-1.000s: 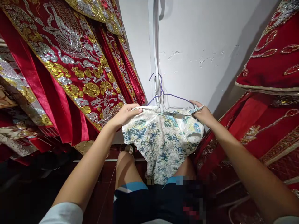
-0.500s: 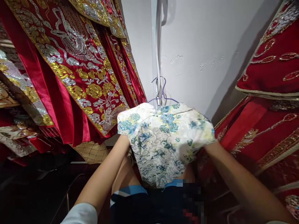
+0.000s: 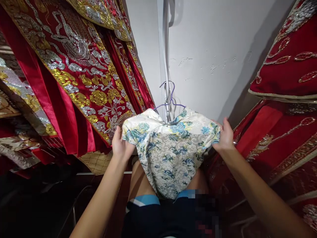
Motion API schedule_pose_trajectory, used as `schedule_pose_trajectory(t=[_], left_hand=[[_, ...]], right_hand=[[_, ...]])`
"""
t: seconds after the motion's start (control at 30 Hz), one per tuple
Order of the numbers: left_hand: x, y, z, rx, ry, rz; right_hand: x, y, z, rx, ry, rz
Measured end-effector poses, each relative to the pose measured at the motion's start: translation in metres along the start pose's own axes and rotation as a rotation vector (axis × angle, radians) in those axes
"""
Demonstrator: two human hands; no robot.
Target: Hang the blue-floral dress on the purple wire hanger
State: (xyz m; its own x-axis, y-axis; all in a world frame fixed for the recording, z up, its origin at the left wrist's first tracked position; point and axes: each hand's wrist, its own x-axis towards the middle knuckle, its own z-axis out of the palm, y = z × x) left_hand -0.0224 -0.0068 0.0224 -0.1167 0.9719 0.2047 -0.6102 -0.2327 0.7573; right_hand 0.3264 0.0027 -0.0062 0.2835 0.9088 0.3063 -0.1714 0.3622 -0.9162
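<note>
A white cheongsam (image 3: 170,155) with blue, green and yellow flowers is spread above my lap, its collar toward the wall. A purple wire hanger (image 3: 172,99) sticks out of its neck opening. At the left sleeve, my left hand (image 3: 121,145) holds the cuff with its thumb up; its fingers are partly hidden behind the cloth. My right hand (image 3: 225,135) has the other sleeve's cuff, thumb raised, with fingers partly covered by fabric. The two short sleeves are drawn out sideways between my hands.
Red garments with gold and silver embroidery (image 3: 99,96) hang on the left. More red beaded garments (image 3: 289,72) hang on the right. A pale wall (image 3: 203,39) with a white vertical strap (image 3: 163,49) stands ahead.
My hands, hidden inside the sleeves before, are now visible outside at the cuffs. The cheongsam's shoulders have shifted slightly and its front looks more creased.
</note>
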Motion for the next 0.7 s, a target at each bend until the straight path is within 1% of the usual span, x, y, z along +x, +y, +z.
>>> schedule_pose_trajectory(t=[0.07,0.13,0.17,0.23,0.3,0.37,0.43,0.47,0.5,0.57,0.6,0.63,0.7], left_hand=[[0.007,0.009,0.010,0.043,-0.032,0.055],[0.020,0.017,0.019,0.156,-0.053,0.142],[0.026,0.020,0.021,0.240,-0.065,0.205],[0.036,0.026,0.023,0.457,-0.113,0.378],[0.036,0.029,0.023,0.710,-0.202,0.557],[0.029,0.029,0.023,0.971,-0.283,0.692],[0.018,0.022,0.024,1.206,-0.328,0.809],[0.014,0.016,0.024,1.303,-0.346,0.866],[0.011,0.009,0.024,1.380,-0.366,0.915],[0.010,-0.010,0.022,1.439,-0.401,0.986],[0.011,-0.020,0.020,1.417,-0.395,1.009],[0.013,-0.031,0.018,1.363,-0.366,1.028],[0.015,-0.049,0.015,1.223,-0.293,0.997]], right_hand=[[0.002,-0.016,0.002,0.158,0.057,0.013],[0.006,-0.032,0.004,0.235,0.098,0.013],[0.008,-0.039,0.005,0.261,0.122,0.026],[0.009,-0.050,0.006,0.322,0.188,0.076],[0.002,-0.056,0.005,0.365,0.271,0.105],[-0.015,-0.059,0.003,0.349,0.333,0.055],[-0.044,-0.062,0.005,0.241,0.368,-0.017],[-0.062,-0.062,0.007,0.156,0.369,-0.029],[-0.081,-0.063,0.009,0.051,0.360,-0.005],[-0.119,-0.064,0.017,-0.017,0.282,0.019],[-0.137,-0.064,0.021,-0.046,0.248,0.022],[-0.152,-0.064,0.025,-0.061,0.190,0.012],[-0.176,-0.063,0.033,-0.068,-0.045,-0.050]])
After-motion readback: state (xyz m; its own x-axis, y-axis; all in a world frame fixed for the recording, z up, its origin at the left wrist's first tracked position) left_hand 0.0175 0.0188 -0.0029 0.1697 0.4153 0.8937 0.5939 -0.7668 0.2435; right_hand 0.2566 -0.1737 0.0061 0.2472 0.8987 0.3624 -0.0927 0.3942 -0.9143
